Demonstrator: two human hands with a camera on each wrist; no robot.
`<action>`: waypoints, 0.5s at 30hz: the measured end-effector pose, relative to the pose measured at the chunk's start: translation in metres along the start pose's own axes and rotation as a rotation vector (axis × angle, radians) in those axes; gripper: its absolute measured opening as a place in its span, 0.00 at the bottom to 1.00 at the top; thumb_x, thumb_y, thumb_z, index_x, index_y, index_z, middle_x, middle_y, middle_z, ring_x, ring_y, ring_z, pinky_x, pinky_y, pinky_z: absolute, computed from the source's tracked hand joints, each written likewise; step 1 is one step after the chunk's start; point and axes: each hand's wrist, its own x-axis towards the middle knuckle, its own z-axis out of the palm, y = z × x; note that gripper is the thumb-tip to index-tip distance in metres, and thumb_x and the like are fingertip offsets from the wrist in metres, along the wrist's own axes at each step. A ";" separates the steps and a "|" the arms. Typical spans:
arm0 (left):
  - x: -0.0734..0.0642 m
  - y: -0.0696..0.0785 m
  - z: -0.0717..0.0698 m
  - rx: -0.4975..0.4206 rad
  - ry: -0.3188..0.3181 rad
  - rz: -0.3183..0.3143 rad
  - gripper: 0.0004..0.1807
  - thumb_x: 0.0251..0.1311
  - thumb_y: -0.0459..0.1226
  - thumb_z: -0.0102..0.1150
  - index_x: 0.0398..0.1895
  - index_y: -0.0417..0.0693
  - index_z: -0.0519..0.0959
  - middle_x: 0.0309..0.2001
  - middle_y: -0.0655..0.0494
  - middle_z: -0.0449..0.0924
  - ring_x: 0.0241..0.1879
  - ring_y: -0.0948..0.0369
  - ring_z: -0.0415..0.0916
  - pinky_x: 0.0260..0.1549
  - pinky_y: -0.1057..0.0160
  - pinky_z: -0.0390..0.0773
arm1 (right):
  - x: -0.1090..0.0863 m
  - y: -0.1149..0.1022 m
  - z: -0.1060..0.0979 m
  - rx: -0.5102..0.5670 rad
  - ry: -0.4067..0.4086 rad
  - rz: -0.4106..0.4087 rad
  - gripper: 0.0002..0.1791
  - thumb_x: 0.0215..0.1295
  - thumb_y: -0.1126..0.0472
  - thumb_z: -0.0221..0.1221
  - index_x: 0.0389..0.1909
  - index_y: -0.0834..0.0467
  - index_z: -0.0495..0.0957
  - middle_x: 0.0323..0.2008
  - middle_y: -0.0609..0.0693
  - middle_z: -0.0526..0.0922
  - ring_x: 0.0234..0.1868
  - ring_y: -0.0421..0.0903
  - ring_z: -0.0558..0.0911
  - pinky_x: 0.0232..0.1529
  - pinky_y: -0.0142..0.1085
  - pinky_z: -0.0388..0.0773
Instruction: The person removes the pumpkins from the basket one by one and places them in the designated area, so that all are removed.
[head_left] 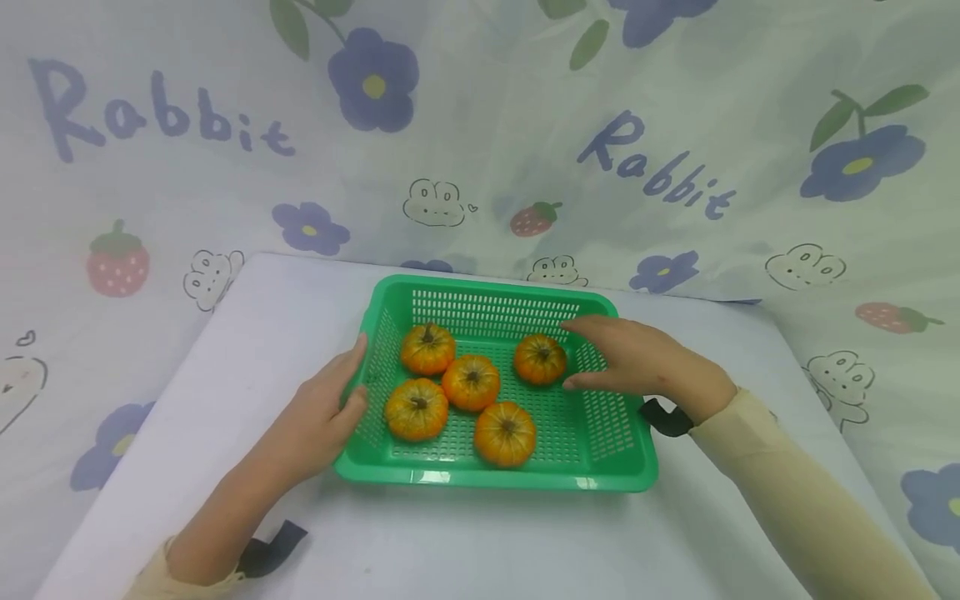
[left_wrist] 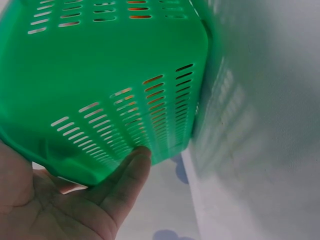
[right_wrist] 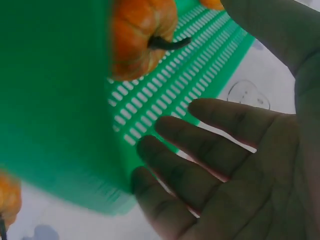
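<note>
A green slotted plastic basket holds several small orange pumpkins, one near the middle and one at the right. My left hand grips the basket's left side, with the thumb at the rim. In the left wrist view, its fingers lie along the outside of the slotted wall. My right hand reaches over the right rim, its thumb and fingers apart, beside the right-hand pumpkin. The right wrist view shows its fingers extended near the basket, holding nothing; whether they touch it I cannot tell.
The basket stands on a white-covered table. Behind it hangs a pale cloth printed with flowers, strawberries, rabbits and lettering. A black strap hangs at my right wrist, and another strap at my left.
</note>
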 end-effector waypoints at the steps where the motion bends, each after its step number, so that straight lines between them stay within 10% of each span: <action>1: 0.000 0.000 0.000 -0.001 0.002 -0.001 0.38 0.78 0.34 0.44 0.85 0.41 0.42 0.81 0.37 0.53 0.78 0.40 0.52 0.71 0.35 0.59 | 0.003 -0.001 0.000 0.001 -0.012 0.002 0.49 0.62 0.39 0.72 0.76 0.60 0.68 0.73 0.60 0.71 0.73 0.62 0.70 0.68 0.61 0.69; 15: 0.001 -0.008 0.002 -0.014 0.020 0.009 0.38 0.78 0.34 0.43 0.85 0.42 0.44 0.79 0.38 0.58 0.75 0.42 0.59 0.69 0.36 0.64 | 0.043 -0.010 0.005 -0.008 -0.186 0.022 0.48 0.63 0.46 0.74 0.78 0.60 0.65 0.75 0.58 0.69 0.76 0.61 0.65 0.73 0.59 0.63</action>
